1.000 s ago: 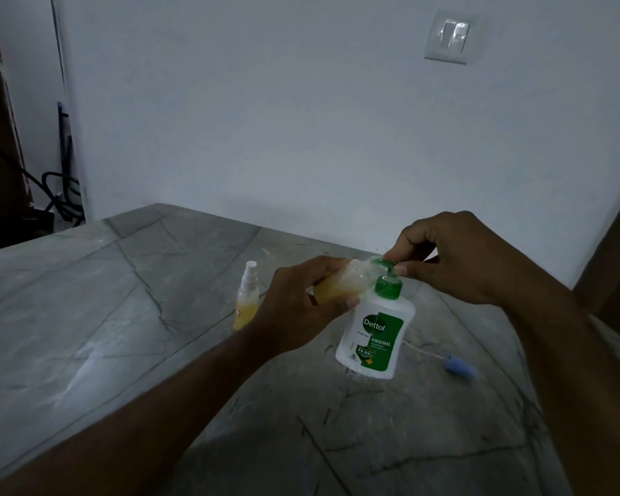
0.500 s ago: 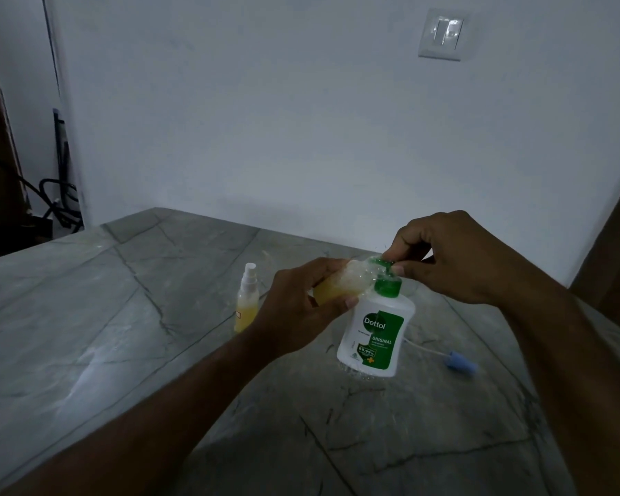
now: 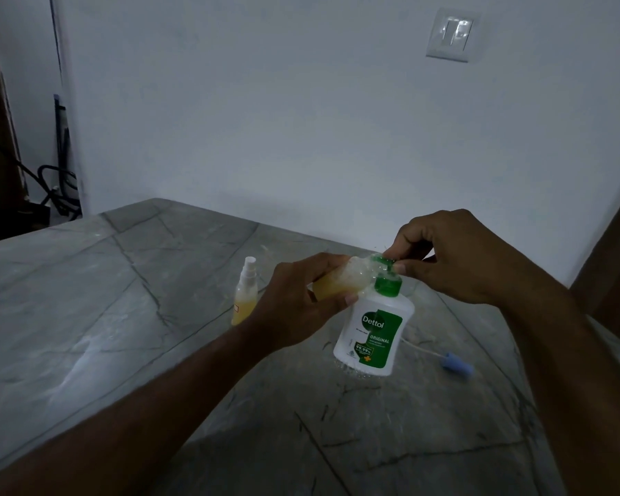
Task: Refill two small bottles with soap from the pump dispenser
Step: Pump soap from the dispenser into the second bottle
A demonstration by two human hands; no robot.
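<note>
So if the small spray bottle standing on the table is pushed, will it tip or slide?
The spray bottle looks tall and narrow, so it would probably tip rather than slide. It seems only partly filled with yellow liquid, so likely light. Once down, its round body may roll.

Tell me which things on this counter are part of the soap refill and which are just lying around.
In use:
- soap dispenser
- small bottle, held by the left hand
- right hand on the pump top
- spray bottle, standing by

Lying about:
- blue-tipped tube
- wall switch
- cables
</note>
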